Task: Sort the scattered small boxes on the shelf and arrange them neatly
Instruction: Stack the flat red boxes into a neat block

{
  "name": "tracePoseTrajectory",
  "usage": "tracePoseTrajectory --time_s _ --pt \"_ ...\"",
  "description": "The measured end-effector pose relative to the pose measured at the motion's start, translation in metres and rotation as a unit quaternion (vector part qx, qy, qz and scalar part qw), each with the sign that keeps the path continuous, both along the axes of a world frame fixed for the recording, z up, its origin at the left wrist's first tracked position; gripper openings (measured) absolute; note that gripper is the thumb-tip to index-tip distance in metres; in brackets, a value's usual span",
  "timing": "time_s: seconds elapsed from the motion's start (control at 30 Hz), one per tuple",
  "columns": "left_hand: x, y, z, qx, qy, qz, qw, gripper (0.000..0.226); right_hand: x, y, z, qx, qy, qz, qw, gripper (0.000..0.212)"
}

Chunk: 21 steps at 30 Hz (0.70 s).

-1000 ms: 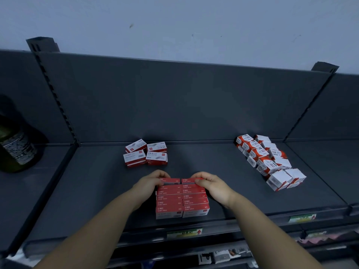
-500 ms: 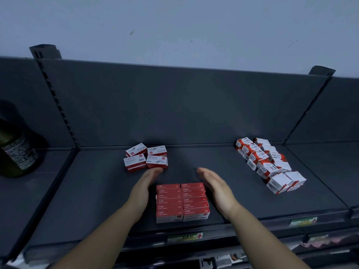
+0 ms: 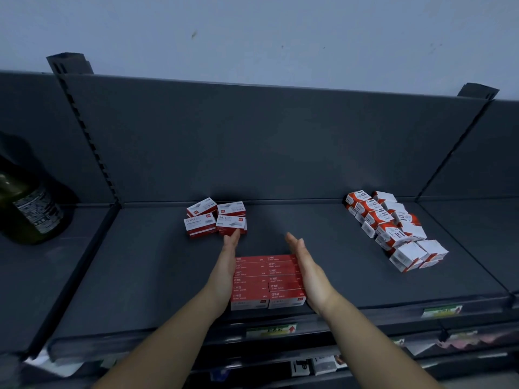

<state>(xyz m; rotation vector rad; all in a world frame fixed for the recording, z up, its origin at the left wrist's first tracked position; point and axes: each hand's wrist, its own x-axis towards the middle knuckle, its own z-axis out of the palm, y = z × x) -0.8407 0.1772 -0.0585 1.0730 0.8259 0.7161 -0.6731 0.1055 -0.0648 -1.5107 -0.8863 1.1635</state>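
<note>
A neat block of red staple boxes (image 3: pixel 266 280) lies in two columns near the front of the dark shelf (image 3: pixel 146 276). My left hand (image 3: pixel 227 268) lies flat against the block's left side with fingers straight, and my right hand (image 3: pixel 306 272) presses flat against its right side. Behind the block, a small cluster of white-and-red boxes (image 3: pixel 216 217) sits close to my left fingertips. A longer, uneven row of white-and-red boxes (image 3: pixel 393 231) runs along the right part of the shelf.
A dark green bottle (image 3: pixel 25 203) stands on the neighbouring shelf at the left. The shelf's front lip carries price labels (image 3: pixel 271 329). A lower shelf with small items (image 3: pixel 317 366) shows beneath. The upright back panel (image 3: pixel 252 141) closes off the rear.
My hands have left the far end of the red block, opened flat, and come to its left and right sides. The view has tilted slightly downward.
</note>
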Motion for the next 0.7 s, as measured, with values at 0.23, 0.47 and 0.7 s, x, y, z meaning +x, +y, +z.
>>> tracePoseTrajectory --time_s 0.23,0.47,0.7 --pt "0.0 0.004 -0.003 0.049 0.076 -0.016 0.996 0.073 -0.002 -0.001 0.005 -0.011 -0.058 0.024 0.998 0.073" --pt "-0.001 -0.001 0.01 0.051 0.089 -0.015 0.995 0.058 -0.001 -0.001 0.007 -0.02 -0.062 0.024 0.998 0.063" --pt "-0.011 0.01 0.017 0.108 0.139 -0.025 0.984 0.038 0.009 0.012 0.017 -0.019 -0.036 0.0 0.999 0.03"
